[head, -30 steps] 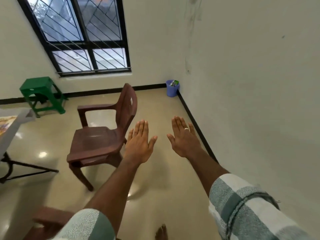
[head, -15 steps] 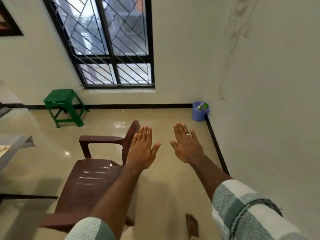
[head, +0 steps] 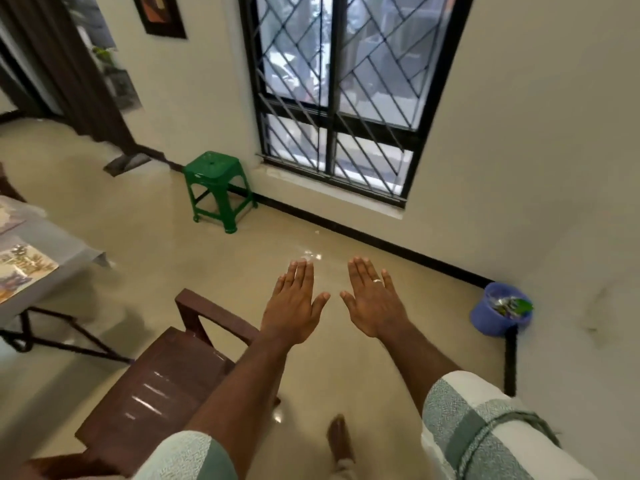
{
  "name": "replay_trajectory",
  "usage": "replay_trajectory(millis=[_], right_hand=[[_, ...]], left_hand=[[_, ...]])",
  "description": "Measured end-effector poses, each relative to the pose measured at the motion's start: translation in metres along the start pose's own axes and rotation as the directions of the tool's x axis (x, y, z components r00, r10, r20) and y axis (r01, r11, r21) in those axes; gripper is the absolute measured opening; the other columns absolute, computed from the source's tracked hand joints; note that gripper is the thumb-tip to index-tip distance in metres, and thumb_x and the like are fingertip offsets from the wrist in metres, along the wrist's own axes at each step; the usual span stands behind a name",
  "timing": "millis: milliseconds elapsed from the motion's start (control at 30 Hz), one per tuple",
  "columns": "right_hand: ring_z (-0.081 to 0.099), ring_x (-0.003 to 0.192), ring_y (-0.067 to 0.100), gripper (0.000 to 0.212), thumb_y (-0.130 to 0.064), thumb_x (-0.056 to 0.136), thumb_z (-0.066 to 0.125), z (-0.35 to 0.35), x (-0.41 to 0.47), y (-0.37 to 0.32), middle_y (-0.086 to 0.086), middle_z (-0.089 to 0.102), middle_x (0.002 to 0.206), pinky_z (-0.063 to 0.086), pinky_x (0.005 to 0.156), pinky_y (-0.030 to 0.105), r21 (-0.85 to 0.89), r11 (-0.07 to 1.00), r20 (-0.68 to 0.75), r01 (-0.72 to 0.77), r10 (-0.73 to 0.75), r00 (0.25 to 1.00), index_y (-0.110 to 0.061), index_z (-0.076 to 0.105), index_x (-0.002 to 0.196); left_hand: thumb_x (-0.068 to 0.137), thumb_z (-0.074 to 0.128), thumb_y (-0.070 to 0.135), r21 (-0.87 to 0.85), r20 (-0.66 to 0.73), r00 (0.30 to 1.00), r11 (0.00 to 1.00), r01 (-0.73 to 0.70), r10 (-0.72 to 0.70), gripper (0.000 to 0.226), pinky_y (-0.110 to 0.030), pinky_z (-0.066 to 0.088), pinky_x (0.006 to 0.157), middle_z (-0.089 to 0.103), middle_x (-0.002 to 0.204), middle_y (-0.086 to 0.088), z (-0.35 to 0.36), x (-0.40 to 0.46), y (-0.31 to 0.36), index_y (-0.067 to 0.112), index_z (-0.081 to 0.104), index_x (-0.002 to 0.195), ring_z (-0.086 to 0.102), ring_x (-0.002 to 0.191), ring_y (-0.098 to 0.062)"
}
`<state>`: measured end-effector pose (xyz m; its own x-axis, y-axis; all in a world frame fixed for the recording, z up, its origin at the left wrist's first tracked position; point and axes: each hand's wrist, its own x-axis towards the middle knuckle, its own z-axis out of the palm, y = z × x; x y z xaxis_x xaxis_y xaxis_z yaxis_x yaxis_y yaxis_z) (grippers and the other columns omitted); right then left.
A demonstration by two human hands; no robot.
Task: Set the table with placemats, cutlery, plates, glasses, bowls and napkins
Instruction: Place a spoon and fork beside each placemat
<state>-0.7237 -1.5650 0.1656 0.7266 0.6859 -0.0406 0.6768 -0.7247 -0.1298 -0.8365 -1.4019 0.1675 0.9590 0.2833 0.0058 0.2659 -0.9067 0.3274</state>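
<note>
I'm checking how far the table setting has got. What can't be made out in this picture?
- Table: head view, cut off by the left edge; only a corner shows, with one printed placemat, blurred.
- Cutlery, plates, glasses, bowls, napkins: none in view.
- Blue bin: contents too small to identify.
- Left hand and right hand: palms face away, but both are open and hold nothing.

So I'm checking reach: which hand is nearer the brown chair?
Left. The left hand hovers just right of the chair; the right hand is farther right, over bare floor.
</note>
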Motion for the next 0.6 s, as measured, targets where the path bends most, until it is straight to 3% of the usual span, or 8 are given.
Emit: replay_trajectory(millis=[333,467,600], right_hand=[[-0.010,0.155,0.018,0.069,-0.052,0.106,0.017,0.005,0.284,0.042,0.002,-0.008,0.169,-0.003,0.123,0.045,0.020,0.983,0.101,0.183,-0.184,0.978,-0.017,-0.008,0.161],[-0.007,0.156,0.020,0.069,-0.051,0.107,0.019,0.005,0.393,0.009,0.003,-0.006,0.169,-0.002,0.123,0.045,0.027,0.941,0.125,0.336,-0.337,0.933,-0.016,-0.005,0.161],[-0.004,0.156,0.019,0.068,-0.050,0.107,0.021,0.016,0.493,-0.049,0.003,-0.003,0.169,0.001,0.124,0.045,0.050,0.847,0.137,0.529,-0.530,0.837,-0.016,-0.002,0.161]], left_hand=[[0.105,0.013,0.056,-0.043,0.020,0.969,0.968,0.246,-0.246,0.074,-0.032,-0.011,0.120,-0.012,0.168,-0.005,0.003,0.241,-0.078,0.012,-0.009,0.160,-0.014,0.154,-0.017],[0.106,0.014,0.055,-0.061,-0.019,0.923,0.922,0.383,-0.385,0.073,-0.033,-0.010,0.122,-0.011,0.168,-0.006,-0.016,0.295,-0.132,0.012,-0.008,0.160,-0.013,0.155,-0.018],[0.105,0.015,0.056,-0.087,-0.057,0.840,0.840,0.535,-0.540,0.074,-0.036,-0.005,0.124,-0.010,0.169,-0.007,-0.027,0.335,-0.202,0.010,-0.006,0.160,-0.011,0.155,-0.019]])
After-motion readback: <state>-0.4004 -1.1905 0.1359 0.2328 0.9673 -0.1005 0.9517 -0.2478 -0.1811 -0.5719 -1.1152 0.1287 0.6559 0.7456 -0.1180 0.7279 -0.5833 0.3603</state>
